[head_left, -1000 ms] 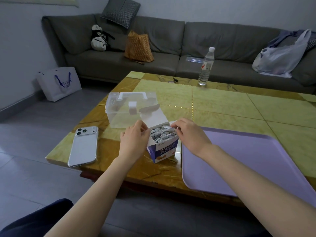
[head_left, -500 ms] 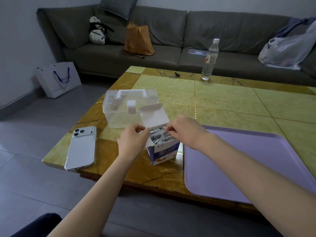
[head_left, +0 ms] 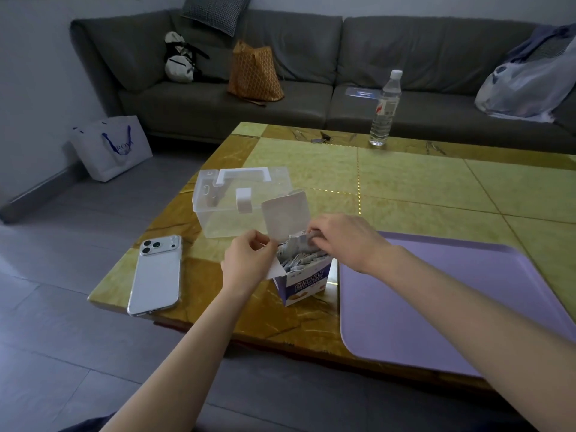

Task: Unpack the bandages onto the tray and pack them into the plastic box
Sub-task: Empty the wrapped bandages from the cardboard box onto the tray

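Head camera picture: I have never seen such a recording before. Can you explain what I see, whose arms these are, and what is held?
There is no machine here. A person wears one camera on the head, so it looks forward and down at their own two arms. Everything lies on a yellow table. The left hand pinches a side flap of the opened paper box, which stands upright. The right hand reaches into it, with fingers curled on the bandages. Behind the paper box stands a clear plastic box with its lid closed. To the right lies a purple tray; no bandages are on it yet. A phone lies face down at the left, and a water bottle stands at the far edge.
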Available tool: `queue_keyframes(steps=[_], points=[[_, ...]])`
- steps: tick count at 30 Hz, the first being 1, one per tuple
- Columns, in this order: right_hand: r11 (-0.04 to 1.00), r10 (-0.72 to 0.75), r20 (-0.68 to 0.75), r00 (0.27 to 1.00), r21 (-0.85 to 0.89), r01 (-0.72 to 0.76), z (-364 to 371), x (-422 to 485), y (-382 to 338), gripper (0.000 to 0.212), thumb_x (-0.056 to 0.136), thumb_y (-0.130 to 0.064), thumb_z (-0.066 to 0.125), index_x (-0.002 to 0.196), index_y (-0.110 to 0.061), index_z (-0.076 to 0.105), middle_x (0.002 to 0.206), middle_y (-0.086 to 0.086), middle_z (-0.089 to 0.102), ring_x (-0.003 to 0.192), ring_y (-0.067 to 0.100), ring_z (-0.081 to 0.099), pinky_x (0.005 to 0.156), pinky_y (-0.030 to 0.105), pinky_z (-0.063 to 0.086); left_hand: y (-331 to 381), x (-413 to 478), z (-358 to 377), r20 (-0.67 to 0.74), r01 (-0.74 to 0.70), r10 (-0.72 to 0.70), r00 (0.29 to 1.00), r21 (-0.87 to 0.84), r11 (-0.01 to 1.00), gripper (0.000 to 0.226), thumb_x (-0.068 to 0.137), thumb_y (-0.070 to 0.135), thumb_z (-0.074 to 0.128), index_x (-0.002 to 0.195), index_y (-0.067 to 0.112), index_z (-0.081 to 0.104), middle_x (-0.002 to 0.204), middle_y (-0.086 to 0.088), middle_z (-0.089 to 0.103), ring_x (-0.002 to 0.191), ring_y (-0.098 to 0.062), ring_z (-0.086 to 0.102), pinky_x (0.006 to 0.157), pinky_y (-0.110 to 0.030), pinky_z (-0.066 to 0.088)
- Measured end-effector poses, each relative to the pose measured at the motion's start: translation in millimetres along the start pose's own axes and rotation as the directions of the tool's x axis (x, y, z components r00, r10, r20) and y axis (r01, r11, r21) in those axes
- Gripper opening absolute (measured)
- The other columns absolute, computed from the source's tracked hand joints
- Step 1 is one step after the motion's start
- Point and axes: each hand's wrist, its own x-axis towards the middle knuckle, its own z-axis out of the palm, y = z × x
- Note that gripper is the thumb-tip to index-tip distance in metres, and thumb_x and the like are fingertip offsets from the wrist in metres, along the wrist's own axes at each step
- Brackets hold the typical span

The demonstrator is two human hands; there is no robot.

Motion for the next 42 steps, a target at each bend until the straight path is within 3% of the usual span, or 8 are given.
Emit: queue_keyframes(steps=[3, 10, 15, 21, 28, 31, 39, 42], points=[[0.997, 0.027, -0.018, 0.999, 0.070, -0.025, 0.5, -5.9, 2.2, 0.014, 0.096, -0.021, 0.047, 0.104, -0.016, 0.057, 0.103, -0.005, 0.058, 0.085, 0.013, 0.052, 0.067, 0.021, 0.034, 1.5, -0.1, 1.9, 0.019, -0.002, 0.002, 1.000, -0.004, 1.000, 0.011, 0.083, 0.031, 0.063, 0.079, 0.021, 0.061, 0.073, 0.003, 0.065, 0.071, -0.016, 0.062, 0.075, -0.042, 0.056], [0.986, 0.073, -0.011, 0.997, 0.153, -0.071, 2.5, -7.9, -1.9, 0.024, 0.088, -0.028, 0.062, 0.108, -0.017, 0.057, 0.104, -0.001, 0.062, 0.090, 0.016, 0.056, 0.070, 0.024, 0.038, 11.8, -0.1, 1.2, 0.027, -0.044, 0.043, 0.999, 0.027, 0.999, 0.023, 0.081, 0.040, 0.067, 0.072, 0.021, 0.060, 0.068, 0.006, 0.060, 0.062, -0.013, 0.054, 0.064, -0.032, 0.045], [0.957, 0.090, -0.138, 0.986, 0.287, -0.047, -26.1, -15.4, 9.2, 0.012, 0.089, -0.016, 0.061, 0.099, -0.010, 0.063, 0.084, -0.005, 0.056, 0.073, 0.011, 0.050, 0.065, 0.021, 0.036, 37.9, 4.3, -2.4, 0.000, -0.135, 0.135, 0.991, 0.006, 0.991, 0.019, 0.084, 0.031, 0.068, 0.071, 0.017, 0.061, 0.066, 0.007, 0.060, 0.062, -0.012, 0.055, 0.058, -0.025, 0.039], [0.914, 0.248, -0.303, 0.920, 0.388, -0.118, -66.0, -40.7, 45.7, 0.023, 0.090, -0.015, 0.059, 0.113, -0.013, 0.055, 0.094, -0.004, 0.057, 0.081, 0.008, 0.058, 0.064, 0.012, 0.048, 73.5, 11.9, 11.2, -0.040, -0.212, 0.212, 0.976, 0.006, 0.977, 0.022, 0.084, 0.027, 0.067, 0.065, 0.020, 0.057, 0.062, 0.007, 0.057, 0.061, -0.011, 0.052, 0.058, -0.026, 0.038], [0.860, 0.500, -0.164, 0.850, 0.207, -0.466, -67.4, -92.3, 102.4, 0.015, 0.092, -0.025, 0.057, 0.095, -0.012, 0.050, 0.086, 0.012, 0.062, 0.078, 0.030, 0.057, 0.063, 0.034, 0.041, 99.4, 16.1, 48.1, -0.021, -0.231, 0.231, 0.973, -0.027, 0.973, 0.025, 0.085, 0.025, 0.064, 0.063, 0.022, 0.053, 0.061, 0.007, 0.056, 0.062, -0.014, 0.052, 0.067, -0.033, 0.043], [0.804, 0.590, -0.129, 0.797, 0.184, -0.565, -56.3, -109.9, 117.2, 0.021, 0.093, -0.028, 0.055, 0.099, -0.007, 0.052, 0.083, 0.015, 0.060, 0.077, 0.032, 0.054, 0.061, 0.033, 0.035, 104.8, 14.0, 61.6, -0.004, -0.246, 0.246, 0.969, -0.036, 0.969, 0.024, 0.085, 0.025, 0.064, 0.063, 0.022, 0.054, 0.061, 0.007, 0.056, 0.061, -0.012, 0.052, 0.065, -0.031, 0.042], [0.779, 0.614, -0.264, 0.744, 0.049, -0.626, -55.2, -127.2, 133.3, 0.017, 0.094, -0.028, 0.052, 0.101, -0.013, 0.058, 0.105, 0.007, 0.062, 0.099, 0.029, 0.055, 0.064, 0.030, 0.033, 115.2, 2.4, 83.3, 0.041, -0.300, 0.301, 0.953, -0.025, 0.954, 0.023, 0.085, 0.023, 0.065, 0.065, 0.018, 0.055, 0.061, 0.007, 0.056, 0.059, -0.009, 0.050, 0.056, -0.027, 0.038], [0.789, 0.577, -0.336, 0.745, -0.006, -0.614, -58.2, -132.0, 140.0, 0.021, 0.097, -0.028, 0.046, 0.092, -0.011, 0.058, 0.098, 0.004, 0.061, 0.089, 0.024, 0.054, 0.060, 0.029, 0.034, 120.2, -2.1, 86.8, 0.037, -0.318, 0.319, 0.947, -0.050, 0.947, 0.025, 0.086, 0.023, 0.065, 0.064, 0.019, 0.053, 0.062, 0.006, 0.056, 0.058, -0.009, 0.048, 0.052, -0.026, 0.034]])
